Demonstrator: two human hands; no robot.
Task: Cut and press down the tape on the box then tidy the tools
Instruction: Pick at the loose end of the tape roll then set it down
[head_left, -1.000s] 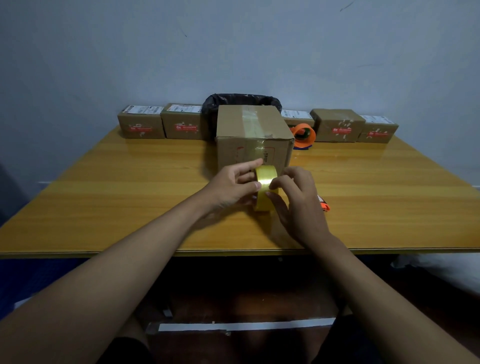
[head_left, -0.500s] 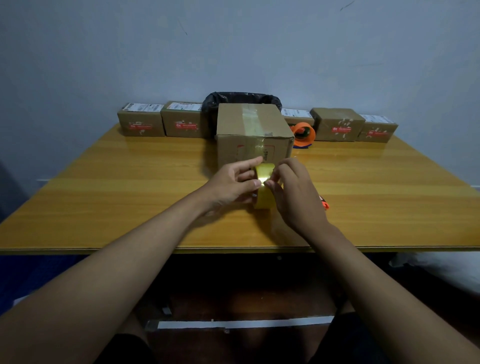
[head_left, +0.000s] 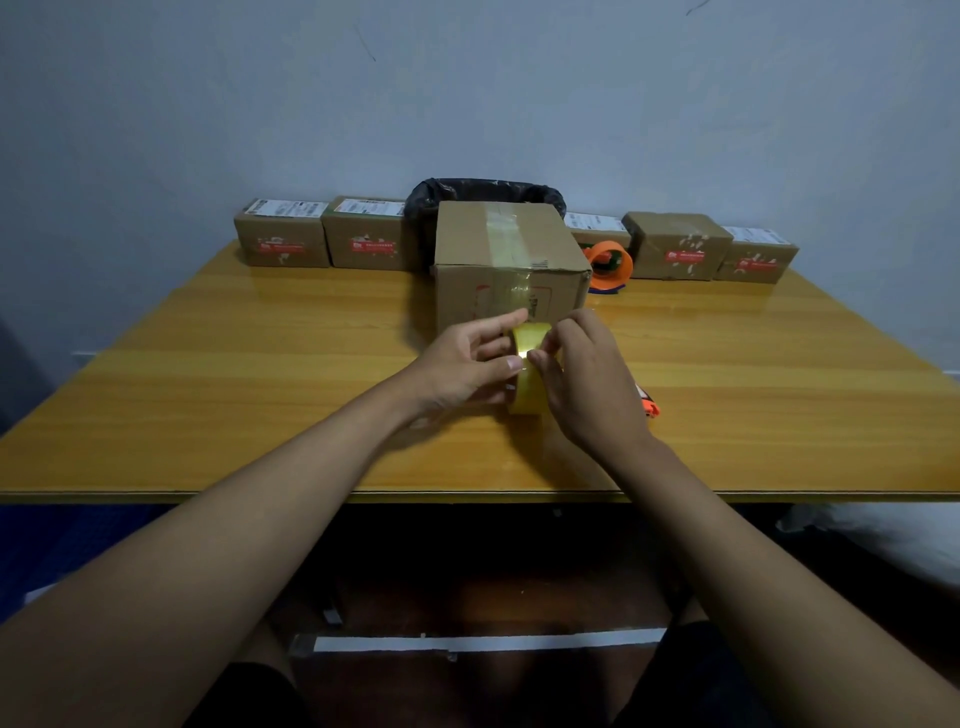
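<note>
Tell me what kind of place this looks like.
Probably a small home parcel-packing station. Labelled small boxes line the back of a wooden table against a bare wall, a big box is being taped from a tape roll, and an orange tape dispenser stands nearby.

— What do we have on the desk (head_left: 208, 395)?

— A box (head_left: 506, 265) in the middle, taped along its top and down the near face. Just before it we hold a yellow tape roll (head_left: 531, 364) upright, between both hands.

— How do the hands sit?

— Our left hand (head_left: 462, 364) grips the roll from the left, thumb on its rim. Our right hand (head_left: 587, 379) pinches at the rim's top with thumb and forefinger.

— Anything else?

— An orange dispenser (head_left: 609, 265) right of the box, a row of small boxes (head_left: 283, 239) along the wall, a black bag (head_left: 483, 189) behind, and something orange (head_left: 649, 408) peeking from behind our right hand; we cannot tell what.
</note>
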